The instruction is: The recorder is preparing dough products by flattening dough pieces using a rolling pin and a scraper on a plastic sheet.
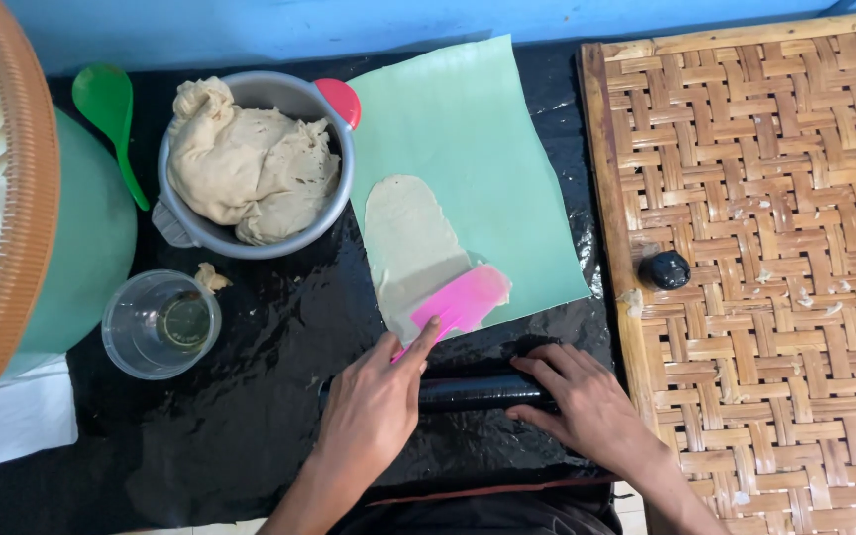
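We held the pink scraper [465,302] in our left hand [374,406], blade on the flattened dough [410,243] lying on the green sheet [468,149]. Our right hand [587,401] rested open on the dark roller [473,392] below the sheet. Pushed steeply, the thin dough might have torn.

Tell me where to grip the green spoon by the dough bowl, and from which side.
Grip the green spoon by its thin handle, which runs down-right toward the grey bowl. Probably come from above with fingers across the handle: it lies flat, the wide scoop offers no pinch, and the bowl crowds its right side.
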